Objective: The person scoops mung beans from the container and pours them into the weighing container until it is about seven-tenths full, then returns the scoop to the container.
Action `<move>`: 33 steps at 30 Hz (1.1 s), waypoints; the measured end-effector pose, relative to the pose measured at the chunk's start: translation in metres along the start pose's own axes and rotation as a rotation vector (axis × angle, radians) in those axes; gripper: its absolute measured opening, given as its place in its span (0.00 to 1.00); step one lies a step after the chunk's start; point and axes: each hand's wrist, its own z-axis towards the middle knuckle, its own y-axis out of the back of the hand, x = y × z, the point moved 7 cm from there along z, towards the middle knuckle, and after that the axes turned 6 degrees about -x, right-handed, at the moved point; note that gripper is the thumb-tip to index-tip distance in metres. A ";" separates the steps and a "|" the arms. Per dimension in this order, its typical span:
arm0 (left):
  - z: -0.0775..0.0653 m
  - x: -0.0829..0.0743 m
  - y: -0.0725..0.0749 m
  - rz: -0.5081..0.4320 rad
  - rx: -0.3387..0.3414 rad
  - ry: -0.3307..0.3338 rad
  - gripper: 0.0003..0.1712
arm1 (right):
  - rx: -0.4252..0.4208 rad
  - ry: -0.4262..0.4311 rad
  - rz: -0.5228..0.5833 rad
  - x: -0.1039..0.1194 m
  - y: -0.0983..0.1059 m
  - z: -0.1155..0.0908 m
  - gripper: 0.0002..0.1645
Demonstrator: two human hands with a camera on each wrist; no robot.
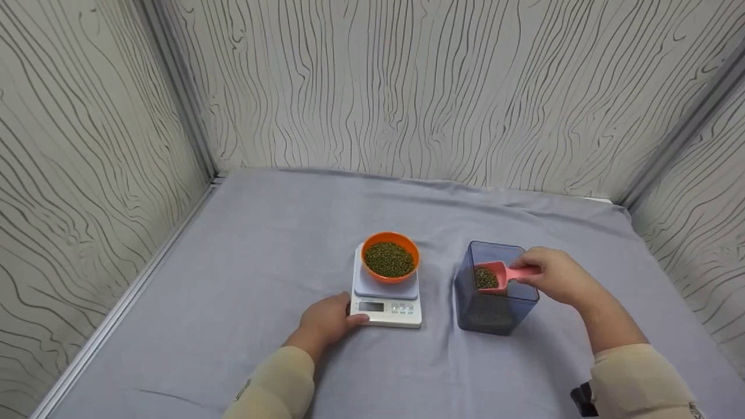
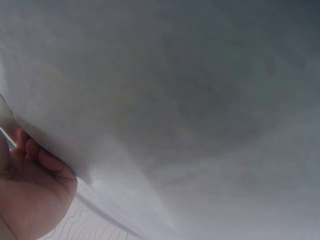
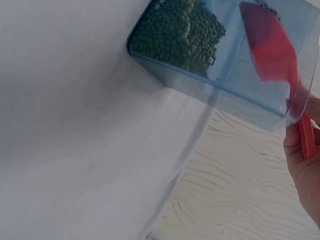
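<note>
My right hand (image 1: pixel 553 272) grips the handle of a pink-red scoop (image 1: pixel 501 273), whose bowl carries mung beans and sits within the mouth of a clear blue container (image 1: pixel 483 314). Through its wall, the right wrist view shows more mung beans (image 3: pixel 165 37) at the bottom, with the scoop (image 3: pixel 272 52) above and apart from them. An orange bowl (image 1: pixel 412 269) of mung beans rests on a white kitchen scale (image 1: pixel 401 318). At the scale's lower left corner, my left hand (image 1: pixel 327 319) holds on, thumb on top and fingers against the side. The display's digits are unreadable.
A wrinkled grey-lilac cloth (image 1: pixel 244 250) covers the table. Panels with a wood-line pattern (image 1: pixel 372 87) rise at the back and both sides. A small black object (image 1: pixel 583 399) lies beside the right sleeve.
</note>
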 end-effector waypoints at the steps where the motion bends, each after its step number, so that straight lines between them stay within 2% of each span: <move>1: 0.000 0.000 0.000 0.001 0.003 0.004 0.27 | -0.003 -0.008 0.015 -0.003 0.002 -0.002 0.08; 9: 0.000 0.000 0.000 -0.005 0.003 0.008 0.28 | -0.030 -0.081 0.144 -0.020 0.008 -0.015 0.12; 21: -0.001 -0.001 0.001 -0.011 0.000 0.011 0.26 | -0.043 -0.188 0.291 -0.040 0.004 -0.028 0.15; 33: -0.003 -0.002 0.001 0.001 0.001 0.019 0.27 | -0.091 -0.211 0.447 -0.054 -0.004 -0.041 0.19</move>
